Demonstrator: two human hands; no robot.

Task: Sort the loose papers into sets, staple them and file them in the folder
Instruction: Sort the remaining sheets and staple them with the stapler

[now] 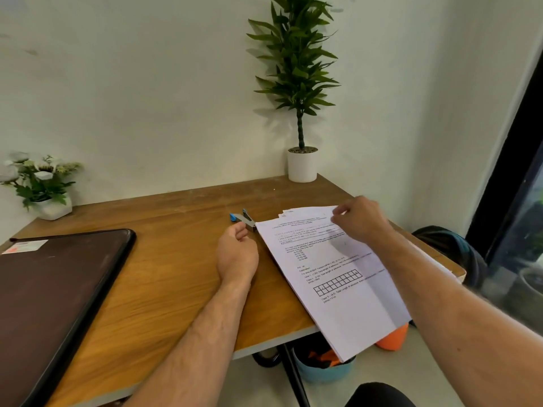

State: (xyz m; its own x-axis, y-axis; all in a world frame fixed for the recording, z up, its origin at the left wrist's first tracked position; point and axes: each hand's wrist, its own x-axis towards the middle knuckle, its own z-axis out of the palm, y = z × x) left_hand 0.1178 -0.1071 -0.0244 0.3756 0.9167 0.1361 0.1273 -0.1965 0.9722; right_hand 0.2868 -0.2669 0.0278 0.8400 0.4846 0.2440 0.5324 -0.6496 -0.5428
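A stack of printed white papers (329,277) lies on the right part of the wooden table (164,277), its near end hanging over the table's front edge. My right hand (360,220) pinches the far edge of the top sheet. My left hand (236,252) rests on the table just left of the stack, fingers loosely curled and holding nothing. A blue and grey stapler (244,220) lies right beyond my left hand's fingertips, at the stack's far left corner. A dark brown folder (50,292) lies closed at the table's left.
A tall potted plant (302,165) stands at the back right corner of the table, and a white pot of flowers (44,189) at the back left. Under the table sit a blue bin (323,370) and an orange cone (393,337). A dark bag (452,248) lies by the window.
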